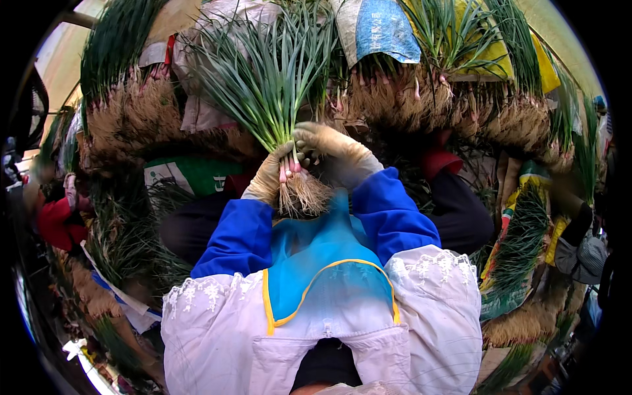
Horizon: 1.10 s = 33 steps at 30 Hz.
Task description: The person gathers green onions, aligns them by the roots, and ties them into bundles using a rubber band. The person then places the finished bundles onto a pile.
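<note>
A bunch of green garlic (276,98) stands upright before my chest, its long leaves fanned away from me. Pinkish bulbs and pale stringy roots (301,192) hang at its near end. My left hand (271,173), in a soiled cream glove, grips the bunch just above the bulbs, with the thumb across the stems. From the other side my right hand (335,145), also gloved, has its fingers curled against the stems at the bunch's right edge. What lies between the right fingers is partly hidden.
Garlic piles with roots towards me (395,96) line the far side, partly under woven sacks (387,32). Loose plants (123,222) lie at left. A plant-filled sack (521,237) is at right. Other people show at both sides, one in a red sleeve (57,224).
</note>
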Available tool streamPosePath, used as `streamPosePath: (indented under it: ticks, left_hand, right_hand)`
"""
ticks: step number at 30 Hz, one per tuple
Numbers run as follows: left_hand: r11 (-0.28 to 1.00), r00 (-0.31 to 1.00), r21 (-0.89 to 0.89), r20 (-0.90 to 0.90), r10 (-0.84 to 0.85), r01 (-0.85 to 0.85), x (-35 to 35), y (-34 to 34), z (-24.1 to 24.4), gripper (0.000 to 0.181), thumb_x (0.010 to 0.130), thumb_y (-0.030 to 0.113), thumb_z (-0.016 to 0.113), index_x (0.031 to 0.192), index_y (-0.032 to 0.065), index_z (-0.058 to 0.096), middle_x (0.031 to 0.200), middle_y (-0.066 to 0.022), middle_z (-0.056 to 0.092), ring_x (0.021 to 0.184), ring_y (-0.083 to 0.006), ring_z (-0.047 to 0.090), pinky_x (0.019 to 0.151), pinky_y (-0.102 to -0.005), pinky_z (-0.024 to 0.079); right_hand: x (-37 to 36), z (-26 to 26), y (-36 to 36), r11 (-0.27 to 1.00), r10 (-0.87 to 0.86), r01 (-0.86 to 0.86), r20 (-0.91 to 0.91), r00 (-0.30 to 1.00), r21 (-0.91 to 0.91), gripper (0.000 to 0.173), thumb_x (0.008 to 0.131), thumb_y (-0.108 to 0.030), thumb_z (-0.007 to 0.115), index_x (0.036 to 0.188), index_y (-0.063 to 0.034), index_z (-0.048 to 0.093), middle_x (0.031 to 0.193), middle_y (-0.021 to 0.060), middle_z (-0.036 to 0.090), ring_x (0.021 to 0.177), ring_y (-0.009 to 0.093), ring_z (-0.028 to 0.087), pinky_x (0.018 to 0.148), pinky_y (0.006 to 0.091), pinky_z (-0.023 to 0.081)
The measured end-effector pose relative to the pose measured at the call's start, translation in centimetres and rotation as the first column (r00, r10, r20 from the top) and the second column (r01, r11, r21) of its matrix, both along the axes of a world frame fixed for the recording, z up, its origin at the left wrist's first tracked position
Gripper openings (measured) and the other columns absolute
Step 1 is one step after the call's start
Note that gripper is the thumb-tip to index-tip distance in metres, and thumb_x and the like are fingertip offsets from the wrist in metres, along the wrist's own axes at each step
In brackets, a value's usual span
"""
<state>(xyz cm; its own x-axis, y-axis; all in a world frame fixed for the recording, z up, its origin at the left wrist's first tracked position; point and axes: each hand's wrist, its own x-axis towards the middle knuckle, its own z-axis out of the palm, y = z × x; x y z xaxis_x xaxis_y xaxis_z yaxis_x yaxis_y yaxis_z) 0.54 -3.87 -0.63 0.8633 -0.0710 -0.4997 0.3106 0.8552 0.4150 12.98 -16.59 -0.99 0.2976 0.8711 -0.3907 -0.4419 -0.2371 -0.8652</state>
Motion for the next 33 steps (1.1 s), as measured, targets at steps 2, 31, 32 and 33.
streamPosePath:
  ticks: [2,31,32,33]
  left_hand:
    - [0.985,0.988,0.077,0.012,-0.156,0.154,-0.3,0.8,-1.0,0.025,0.088,0.022,0.054,0.098,-0.0005,0.056,0.074,-0.0105,0.062,0.061,-0.0223,0.06,0.066,-0.0379,0.053]
    - [0.853,0.99,0.503,-0.104,-0.099,0.138,7.0,0.3,-4.5,0.018,0.084,0.012,0.059,0.073,-0.0021,0.061,0.055,-0.0105,0.058,0.037,-0.0181,0.05,0.039,-0.0283,0.042]
    - [0.867,0.985,0.48,-0.163,-0.059,0.132,6.5,0.3,-4.8,0.019,0.085,0.013,0.059,0.075,-0.0031,0.061,0.057,-0.0102,0.059,0.039,-0.0157,0.05,0.038,-0.0279,0.04]
    - [0.908,0.987,0.41,-0.158,-0.018,0.083,6.0,-0.1,-4.2,0.019,0.086,0.015,0.057,0.084,-0.0036,0.062,0.062,-0.01,0.059,0.042,-0.0128,0.048,0.039,-0.0258,0.039]
  right_hand:
    - [-1.3,-0.3,-1.3,0.98,0.174,-0.118,0.403,0.899,-0.16,0.05,0.081,-0.048,0.057,0.107,-0.0054,0.058,0.091,0.013,0.064,0.083,0.027,0.061,0.072,0.0364,0.048]
    - [-1.3,-0.4,-3.0,0.909,0.337,0.127,0.879,0.337,-0.398,0.024,0.078,-0.026,0.058,0.093,-0.0075,0.06,0.078,0.019,0.062,0.08,0.034,0.06,0.07,0.0419,0.048]
    - [-0.3,1.3,-3.6,0.925,0.271,0.104,0.825,0.496,-0.366,0.031,0.079,-0.026,0.06,0.101,-0.0037,0.059,0.081,0.0175,0.063,0.077,0.028,0.062,0.071,0.0374,0.048]
    - [0.9,0.3,-4.3,0.953,-0.048,0.211,0.578,0.815,-0.218,0.038,0.082,-0.031,0.06,0.107,-0.0018,0.058,0.081,0.0123,0.064,0.074,0.018,0.06,0.073,0.0325,0.048]
